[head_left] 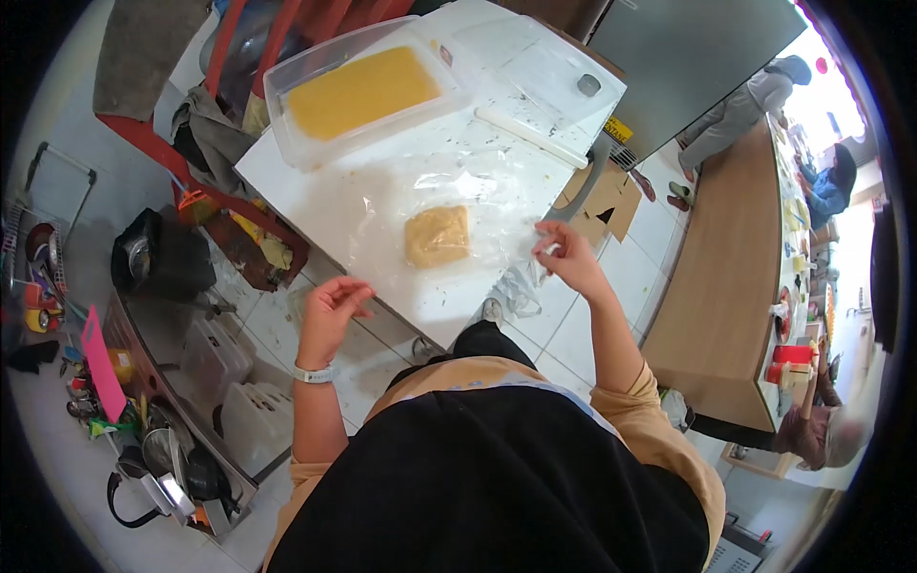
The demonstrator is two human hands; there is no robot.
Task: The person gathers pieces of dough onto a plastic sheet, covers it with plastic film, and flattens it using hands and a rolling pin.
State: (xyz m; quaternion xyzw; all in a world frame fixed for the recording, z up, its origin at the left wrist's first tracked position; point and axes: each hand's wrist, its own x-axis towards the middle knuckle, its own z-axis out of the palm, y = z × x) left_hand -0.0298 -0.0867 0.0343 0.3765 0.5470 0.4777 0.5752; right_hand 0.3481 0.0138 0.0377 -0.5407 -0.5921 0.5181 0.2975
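Observation:
A block of pale yellow dough (437, 237) lies on a clear plastic sheet (382, 205) spread over the white table (315, 210). My left hand (332, 313), with a light watch band at the wrist, hovers just off the table's front left edge. Its fingers are loosely curved and apart, and I see nothing in them. At the sheet's right side, my right hand (571, 260) has its fingertips pinched at the plastic edge. Neither hand touches the dough.
A clear plastic tub (287, 143) with a flat yellow layer stands at the back left. A white rolling pin (531, 137) lies near the right edge, below a transparent lid (535, 67). Pans crowd a lower-left shelf. Other people work along the wooden counter (716, 277).

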